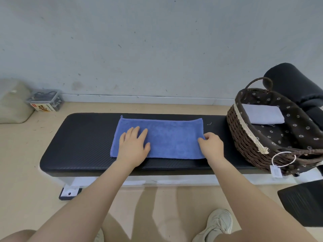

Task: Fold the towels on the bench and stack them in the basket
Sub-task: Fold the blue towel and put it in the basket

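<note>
A blue towel (162,138) is laid flat on the surface (83,137), left of the basket (244,137). It is pressed by the spread left hand (133,145); its right edge seems pinched by the right hand (212,145).

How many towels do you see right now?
2. A blue towel lies on the bench under both hands; a folded white towel sits in the basket. Others may be hidden beneath it.

Wicker basket (244,135): right side cut off by the frame edge | white towel (264,114) inside it: near edge hidden behind the rim | blue towel (167,137): partly covered by the left hand (133,145) | box label (44,108): too small to read
</note>
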Tool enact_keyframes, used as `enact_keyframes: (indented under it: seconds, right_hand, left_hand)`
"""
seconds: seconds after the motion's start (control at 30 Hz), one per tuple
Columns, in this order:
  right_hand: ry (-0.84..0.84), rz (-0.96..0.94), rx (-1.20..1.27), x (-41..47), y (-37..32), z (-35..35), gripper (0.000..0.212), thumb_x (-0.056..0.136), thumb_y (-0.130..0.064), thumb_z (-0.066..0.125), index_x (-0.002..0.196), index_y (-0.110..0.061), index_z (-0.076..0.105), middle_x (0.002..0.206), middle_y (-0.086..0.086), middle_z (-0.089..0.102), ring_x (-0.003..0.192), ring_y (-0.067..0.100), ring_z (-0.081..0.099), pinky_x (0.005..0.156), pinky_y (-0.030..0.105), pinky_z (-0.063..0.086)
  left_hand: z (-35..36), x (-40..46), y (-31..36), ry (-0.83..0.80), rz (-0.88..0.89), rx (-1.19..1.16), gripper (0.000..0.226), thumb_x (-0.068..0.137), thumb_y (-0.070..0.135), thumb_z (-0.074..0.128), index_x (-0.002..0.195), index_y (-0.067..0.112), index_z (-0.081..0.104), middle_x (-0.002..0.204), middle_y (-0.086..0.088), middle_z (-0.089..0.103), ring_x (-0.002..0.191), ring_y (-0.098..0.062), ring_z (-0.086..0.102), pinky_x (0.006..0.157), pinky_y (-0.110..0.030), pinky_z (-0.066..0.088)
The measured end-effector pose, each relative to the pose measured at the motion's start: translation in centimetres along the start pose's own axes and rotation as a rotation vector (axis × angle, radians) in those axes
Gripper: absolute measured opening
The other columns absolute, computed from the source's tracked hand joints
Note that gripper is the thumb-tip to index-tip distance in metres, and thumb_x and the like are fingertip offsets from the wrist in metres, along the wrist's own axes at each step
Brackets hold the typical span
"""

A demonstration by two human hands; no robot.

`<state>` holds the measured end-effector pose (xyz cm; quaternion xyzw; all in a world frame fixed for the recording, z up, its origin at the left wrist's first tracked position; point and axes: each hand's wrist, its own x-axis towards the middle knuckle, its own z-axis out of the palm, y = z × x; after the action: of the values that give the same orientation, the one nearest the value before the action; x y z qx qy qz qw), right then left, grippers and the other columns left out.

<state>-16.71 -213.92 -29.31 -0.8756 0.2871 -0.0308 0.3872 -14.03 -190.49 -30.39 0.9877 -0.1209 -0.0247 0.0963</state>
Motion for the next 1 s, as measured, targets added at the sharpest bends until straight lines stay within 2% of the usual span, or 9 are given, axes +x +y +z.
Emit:
enact_keyframes:
  seconds: [0.1,0.2,0.33,0.4,0.53,0.67,0.77,0.87,1.0]
  right_hand:
    - [0.006,0.157,0.337,0.2,-0.6,0.1,0.015,0.085,-0.01,0.056,0.074,-0.01,0.046,0.073,0.005,0.051,0.07,0.018,0.047,0.056,0.028,0.037]
    - [-0.09,0.258,0.568,0.5,-0.7,-0.2,0.006,0.086,-0.004,0.059,0.089,-0.005,0.054,0.097,0.016,0.062,0.088,0.026,0.061,0.075,0.039,0.053]
    - [0.0,0.204,0.653,0.9,0.1,-1.1,0.042,0.087,0.006,0.051,0.125,-0.011,0.05,0.11,0.004,0.059,0.101,0.022,0.059,0.081,0.034,0.052]
    - [-0.003,0.206,0.699,1.0,0.4,-1.4,0.042,0.087,0.008,0.046,0.122,-0.013,0.052,0.109,0.003,0.058,0.1,0.02,0.058,0.078,0.031,0.051]
    - [-0.071,0.185,0.735,1.0,-0.1,-1.9,0.042,0.085,0.005,0.047,0.12,-0.016,0.056,0.114,0.006,0.063,0.105,0.025,0.06,0.085,0.038,0.053]
    - [-0.124,-0.031,0.736,-1.0,-3.4,-2.0,0.043,0.085,0.006,0.048,0.116,-0.022,0.056,0.102,-0.006,0.065,0.093,0.008,0.063,0.07,0.022,0.051]
    - [-0.19,-0.196,0.564,-3.2,-6.7,-0.7,0.047,0.083,0.003,0.048,0.118,-0.028,0.055,0.102,-0.014,0.062,0.096,0.003,0.06,0.077,0.021,0.051]
    - [-0.173,-0.319,0.357,-4.9,-9.3,1.4,0.043,0.081,0.001,0.045,0.115,-0.022,0.057,0.094,-0.008,0.061,0.085,0.012,0.057,0.072,0.027,0.048]
    - [-0.24,-0.421,0.127,-7.1,-11.1,5.6,0.041,0.087,-0.003,0.045,0.124,-0.018,0.05,0.105,0.0,0.059,0.081,0.019,0.055,0.065,0.031,0.044]
  left_hand:
    - [-0.2,1.3,2.0,-0.011,0.091,-0.021,0.05,0.096,0.042,0.036,0.142,0.025,0.033,0.143,-0.004,0.033,0.13,-0.024,0.031,0.103,-0.037,0.029]
    - [-0.2,2.4,3.1,-0.06,0.112,0.045,0.058,0.091,0.054,0.039,0.142,0.027,0.032,0.129,-0.004,0.036,0.117,-0.023,0.037,0.093,-0.034,0.035]
    - [-0.9,4.0,4.6,-0.307,0.08,0.018,0.086,0.079,0.07,0.047,0.148,0.035,0.011,0.149,-0.01,0.015,0.13,-0.028,0.03,0.095,-0.039,0.043]
    - [-1.0,4.3,5.5,-0.394,0.079,0.039,0.1,0.07,0.075,0.054,0.148,0.038,0.002,0.155,-0.011,0.002,0.134,-0.03,0.028,0.094,-0.04,0.043]
    - [-0.5,4.7,5.9,-0.398,0.072,0.104,0.114,0.062,0.08,0.056,0.147,0.038,-0.006,0.155,-0.013,0.001,0.131,-0.03,0.034,0.09,-0.038,0.044]
    - [-0.9,5.2,5.4,-0.432,0.094,0.076,0.115,0.061,0.08,0.057,0.147,0.039,-0.009,0.154,-0.01,0.004,0.127,-0.031,0.04,0.088,-0.037,0.044]
    - [-1.4,4.7,3.5,-0.386,0.141,-0.184,0.099,0.074,0.067,0.058,0.149,0.033,0.003,0.148,-0.009,0.021,0.118,-0.025,0.047,0.094,-0.035,0.045]
    - [-2.1,2.9,0.9,-0.144,0.125,-0.578,0.054,0.094,0.037,0.049,0.143,0.021,0.034,0.128,-0.001,0.048,0.105,-0.015,0.05,0.097,-0.03,0.04]
    - [-2.5,0.4,-2.6,0.041,-0.163,-1.099,0.031,0.102,0.026,0.032,0.125,0.019,0.051,0.11,0.001,0.061,0.097,-0.018,0.057,0.084,-0.03,0.047]
